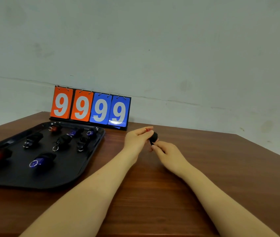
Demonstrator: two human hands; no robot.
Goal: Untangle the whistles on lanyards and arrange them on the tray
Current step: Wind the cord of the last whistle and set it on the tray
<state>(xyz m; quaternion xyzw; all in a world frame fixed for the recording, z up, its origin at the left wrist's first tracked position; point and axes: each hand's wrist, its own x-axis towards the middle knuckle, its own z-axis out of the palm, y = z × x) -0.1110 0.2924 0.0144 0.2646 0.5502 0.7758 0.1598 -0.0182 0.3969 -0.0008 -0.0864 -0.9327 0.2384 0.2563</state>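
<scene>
Head view: the left hand (pixel 138 136) pinches a red whistle (pixel 147 130) above the bench (pixel 204 168), just right of the tray (pixel 77 168). The right hand (pixel 168 153) is curled, its fingertips on the black lanyard (pixel 153 138) bundled round the whistle. The wrap probably wants snug, even turns so it holds, as on the blue whistle (pixel 38 161) lying on the tray.

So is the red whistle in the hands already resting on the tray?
No, both the left hand and right hand hold the red whistle above the table, right of the tray.
</scene>
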